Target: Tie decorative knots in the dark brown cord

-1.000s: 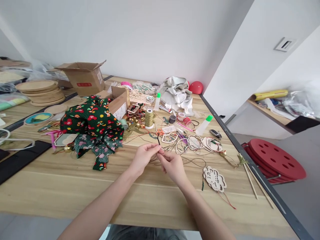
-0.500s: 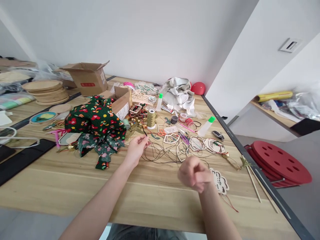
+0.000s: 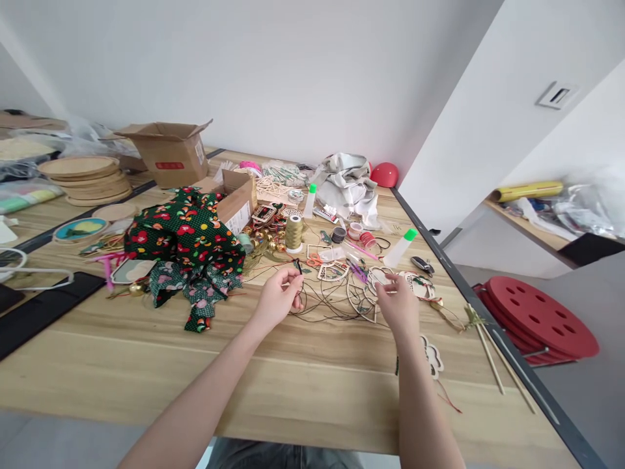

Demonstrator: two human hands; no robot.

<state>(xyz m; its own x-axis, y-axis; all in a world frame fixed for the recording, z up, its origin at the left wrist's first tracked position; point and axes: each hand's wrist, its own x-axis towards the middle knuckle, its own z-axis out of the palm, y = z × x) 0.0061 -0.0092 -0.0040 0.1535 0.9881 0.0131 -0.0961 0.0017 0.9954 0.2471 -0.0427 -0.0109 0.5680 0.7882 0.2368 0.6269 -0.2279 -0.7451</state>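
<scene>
One change since the last frame: the right hand (image 3: 398, 305) has moved forward from beside the tag (image 3: 433, 358) to the cut-outs (image 3: 422, 286), fingertips close together, any hold indeterminable. Left hand (image 3: 279, 296) pinches a black piece (image 3: 299, 266), its tip projecting above the fingers; loose cord (image 3: 329, 301) lies between the hands.

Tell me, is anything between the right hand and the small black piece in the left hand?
Nothing visible blocks the right hand from the small black piece, though the left hand covers its lower end. Loose dark cords lie on the table between the hands.
</scene>
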